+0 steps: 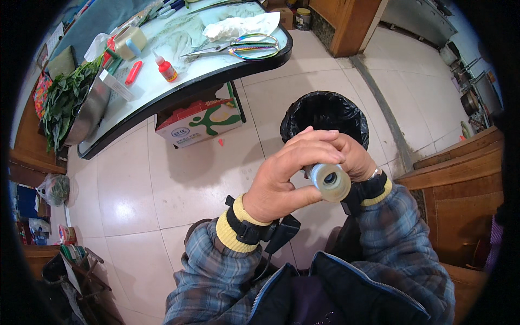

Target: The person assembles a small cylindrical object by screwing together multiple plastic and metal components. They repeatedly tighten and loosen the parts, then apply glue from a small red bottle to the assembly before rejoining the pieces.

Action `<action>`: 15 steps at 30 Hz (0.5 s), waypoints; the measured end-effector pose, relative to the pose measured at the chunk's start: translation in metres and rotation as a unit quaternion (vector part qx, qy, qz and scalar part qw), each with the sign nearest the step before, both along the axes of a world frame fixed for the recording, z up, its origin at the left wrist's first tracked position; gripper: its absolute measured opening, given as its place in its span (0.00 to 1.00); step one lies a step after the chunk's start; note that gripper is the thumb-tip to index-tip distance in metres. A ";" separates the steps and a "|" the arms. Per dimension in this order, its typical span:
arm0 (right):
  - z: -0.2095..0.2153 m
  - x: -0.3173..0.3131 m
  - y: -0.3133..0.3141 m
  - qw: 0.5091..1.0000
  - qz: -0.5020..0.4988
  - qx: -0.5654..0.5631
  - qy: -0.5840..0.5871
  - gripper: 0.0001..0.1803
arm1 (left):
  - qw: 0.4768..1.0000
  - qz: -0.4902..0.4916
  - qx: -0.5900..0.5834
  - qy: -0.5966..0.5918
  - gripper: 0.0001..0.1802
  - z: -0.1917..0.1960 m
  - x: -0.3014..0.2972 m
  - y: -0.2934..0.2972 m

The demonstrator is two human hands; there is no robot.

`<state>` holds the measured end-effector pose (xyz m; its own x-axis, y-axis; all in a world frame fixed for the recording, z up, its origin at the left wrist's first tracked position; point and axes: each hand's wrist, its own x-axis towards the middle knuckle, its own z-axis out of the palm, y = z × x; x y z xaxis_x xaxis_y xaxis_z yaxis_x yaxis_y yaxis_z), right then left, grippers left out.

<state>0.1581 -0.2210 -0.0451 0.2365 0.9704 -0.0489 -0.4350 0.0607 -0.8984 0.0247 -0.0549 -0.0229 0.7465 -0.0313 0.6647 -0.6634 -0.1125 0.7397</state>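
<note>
My left hand point(284, 176) is closed round a short pale, translucent cylinder point(334, 187) with a dark round hole in its end. A bluish part shows along its side. The hole faces up toward me; what the cylinder is I cannot make out. My right hand point(356, 156) presses against the far side of it with curled fingers, partly hidden behind the left hand. Both hands are in the air just on the near side of a waste bin lined with a black bag point(306, 105).
At the upper left a marbled table point(187, 32) holds shiny scissors point(254, 47), crumpled white tissue point(244, 26), a small red bottle point(166, 69), a tape roll point(131, 42) and a metal bowl of greens point(86, 111). A printed carton point(200, 123) stands below. Wooden cabinets point(466, 189) flank the right.
</note>
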 end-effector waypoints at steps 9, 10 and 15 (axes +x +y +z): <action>0.002 0.020 -0.017 0.998 -0.002 -0.012 -0.057 0.43 | 0.997 -0.006 -0.074 0.033 0.29 -0.010 0.009 -0.020; 0.003 0.022 -0.019 0.997 -0.006 -0.022 -0.068 0.44 | 0.997 -0.002 -0.073 0.029 0.29 -0.010 0.010 -0.023; 0.006 0.025 -0.026 0.997 -0.024 -0.034 -0.068 0.46 | 0.993 0.017 -0.111 0.037 0.32 -0.011 0.007 -0.035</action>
<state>0.1833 -0.2465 -0.0390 0.2907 0.9536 -0.0789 -0.3077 0.0151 -0.9514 0.0314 -0.0903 -0.0337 0.7921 0.1364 0.5950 -0.6043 0.0378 0.7958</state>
